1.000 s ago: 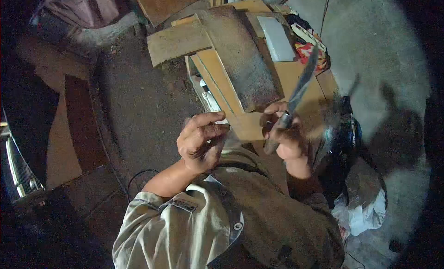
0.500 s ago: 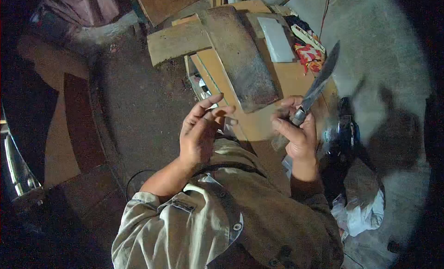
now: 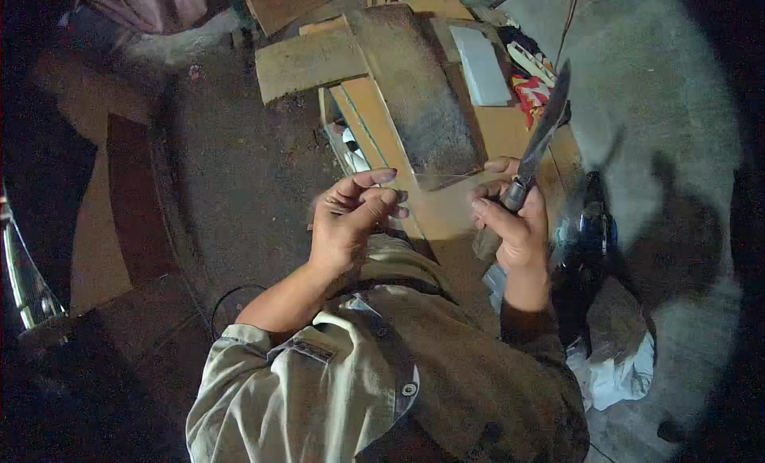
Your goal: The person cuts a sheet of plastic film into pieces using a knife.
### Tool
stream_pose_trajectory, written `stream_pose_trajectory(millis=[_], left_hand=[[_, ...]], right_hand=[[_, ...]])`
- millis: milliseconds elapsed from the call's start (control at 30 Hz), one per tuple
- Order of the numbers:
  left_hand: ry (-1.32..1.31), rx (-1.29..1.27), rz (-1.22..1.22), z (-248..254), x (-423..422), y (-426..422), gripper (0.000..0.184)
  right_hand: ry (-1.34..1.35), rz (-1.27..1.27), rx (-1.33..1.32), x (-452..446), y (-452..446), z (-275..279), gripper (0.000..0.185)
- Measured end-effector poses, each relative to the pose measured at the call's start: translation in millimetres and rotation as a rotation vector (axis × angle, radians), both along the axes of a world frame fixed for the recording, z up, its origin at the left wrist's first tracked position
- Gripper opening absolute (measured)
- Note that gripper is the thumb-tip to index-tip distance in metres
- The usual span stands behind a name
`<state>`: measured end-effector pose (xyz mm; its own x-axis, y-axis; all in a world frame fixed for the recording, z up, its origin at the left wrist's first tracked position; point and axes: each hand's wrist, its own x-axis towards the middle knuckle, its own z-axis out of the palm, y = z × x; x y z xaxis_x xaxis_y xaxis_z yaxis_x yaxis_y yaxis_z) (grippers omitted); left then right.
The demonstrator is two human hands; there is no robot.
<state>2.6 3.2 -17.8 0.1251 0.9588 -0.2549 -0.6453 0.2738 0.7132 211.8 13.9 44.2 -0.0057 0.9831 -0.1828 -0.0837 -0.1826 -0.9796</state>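
Note:
My right hand [image 3: 514, 220] is closed round the dark handle of a knife [image 3: 546, 124], whose curved, worn blade points up and away from me. To its left, my left hand [image 3: 351, 220] has thumb and fingers drawn together in a pinch, palm turned inward. A faint thin line [image 3: 446, 176] stretches between the fingertips of both hands; whether it is a thread or the edge of clear film I cannot tell. Both hands are raised in front of my body, over the near end of a low work surface [image 3: 442, 216].
A dark, worn board [image 3: 422, 88] lies lengthwise on the work surface, beside a lighter board [image 3: 311, 64]. Further right are a white slab [image 3: 482, 68] and a red patterned cloth [image 3: 532, 96]. A white bag [image 3: 621, 375] stands on the floor at right, near a dark bottle-like object [image 3: 594, 220].
My left fingers have come closer together into a pinch, and the thin line between the hands now shows. My right hand keeps the knife, its blade tilted slightly more upright.

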Motion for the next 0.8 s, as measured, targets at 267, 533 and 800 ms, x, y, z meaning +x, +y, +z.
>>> stream_pose_trajectory(millis=[267, 533, 800], left_hand=[[-0.029, -0.074, 0.008, -6, 1, 4, 0.024], [0.033, -0.06, -0.178, -48, 5, 6, 0.029], [0.128, -0.204, -0.376, -85, 19, 16, 0.04]], right_hand=[[-0.025, 0.009, 0.0, 0, 12, -11, 0.046], [-0.114, -0.017, -0.027, 10, 37, -40, 0.044], [-0.282, 0.105, -0.107, 29, 66, -83, 0.043]])
